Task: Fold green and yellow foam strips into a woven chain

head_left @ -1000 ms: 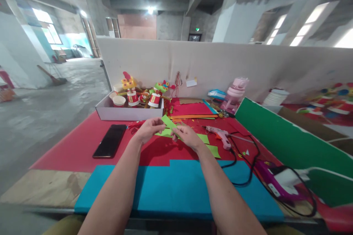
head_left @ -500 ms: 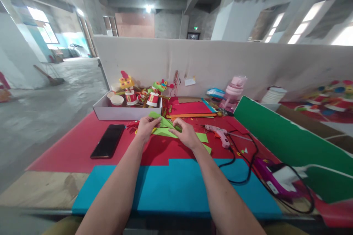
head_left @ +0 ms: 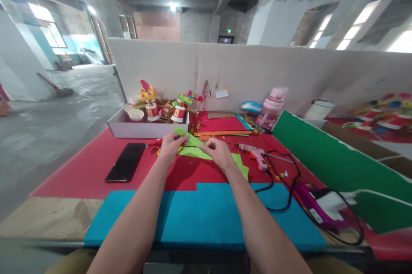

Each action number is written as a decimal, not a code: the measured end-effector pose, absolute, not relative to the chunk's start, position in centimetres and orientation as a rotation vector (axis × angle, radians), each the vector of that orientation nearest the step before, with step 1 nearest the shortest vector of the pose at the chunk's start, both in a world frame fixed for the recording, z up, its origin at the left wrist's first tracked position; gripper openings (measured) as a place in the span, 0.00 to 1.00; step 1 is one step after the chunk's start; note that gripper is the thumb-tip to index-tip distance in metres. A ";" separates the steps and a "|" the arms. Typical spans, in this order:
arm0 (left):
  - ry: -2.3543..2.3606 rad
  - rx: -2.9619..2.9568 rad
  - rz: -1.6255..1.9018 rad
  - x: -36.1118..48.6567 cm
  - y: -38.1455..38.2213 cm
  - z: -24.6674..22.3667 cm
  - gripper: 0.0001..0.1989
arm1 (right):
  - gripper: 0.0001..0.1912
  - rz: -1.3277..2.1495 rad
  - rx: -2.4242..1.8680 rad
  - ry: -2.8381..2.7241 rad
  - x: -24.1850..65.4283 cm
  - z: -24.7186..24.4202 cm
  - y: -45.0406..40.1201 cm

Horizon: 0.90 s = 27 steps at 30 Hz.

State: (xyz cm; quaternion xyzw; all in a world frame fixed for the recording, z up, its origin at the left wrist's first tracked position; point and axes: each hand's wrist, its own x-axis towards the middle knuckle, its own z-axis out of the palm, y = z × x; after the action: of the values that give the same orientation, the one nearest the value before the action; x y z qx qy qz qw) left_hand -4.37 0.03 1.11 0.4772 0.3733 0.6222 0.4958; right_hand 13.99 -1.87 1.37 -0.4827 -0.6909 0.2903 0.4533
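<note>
A strip of light green paper (head_left: 192, 139) stretches between my two hands above the table. My left hand (head_left: 171, 146) pinches its left end between thumb and fingers. At the other end, my right hand (head_left: 218, 151) has its fingertips closed on the paper. Beneath them lie more green paper pieces (head_left: 240, 167) on the red sheet. Yellow-handled scissors (head_left: 180, 150) lie beside my left hand, partly hidden by it. To the right of my right hand rests a pink glue gun (head_left: 255, 154) with a black cord.
A black phone (head_left: 125, 162) lies at left. Behind it, a white box (head_left: 148, 130) holds paper cups and decorated cup figures. Blue sheets (head_left: 206, 216) cover the front edge. A purple power strip (head_left: 322, 212) and a green panel (head_left: 337, 167) stand at right. A pale partition (head_left: 167, 64) closes the back.
My right fingers have drawn together on the strip, which now looks flatter and straighter between my hands. The loose green piece at the right has shifted slightly.
</note>
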 end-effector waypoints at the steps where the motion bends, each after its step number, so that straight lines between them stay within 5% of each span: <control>1: 0.906 1.163 1.509 -4.4 0.0 1.1 0.14 | 0.24 0.722 -1.195 -1.694 14.0 1.3 -1.9; 27: 1.056 1.387 1.243 -3.1 -1.0 0.6 0.20 | 0.19 0.914 -1.107 -1.636 13.7 0.5 -1.4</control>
State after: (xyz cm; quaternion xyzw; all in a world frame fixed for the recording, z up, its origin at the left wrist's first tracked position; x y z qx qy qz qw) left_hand -3.14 -1.01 0.63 0.5683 0.4328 0.5095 0.4797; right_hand 13.69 -1.44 0.46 -0.4504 -0.6657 0.3721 0.4642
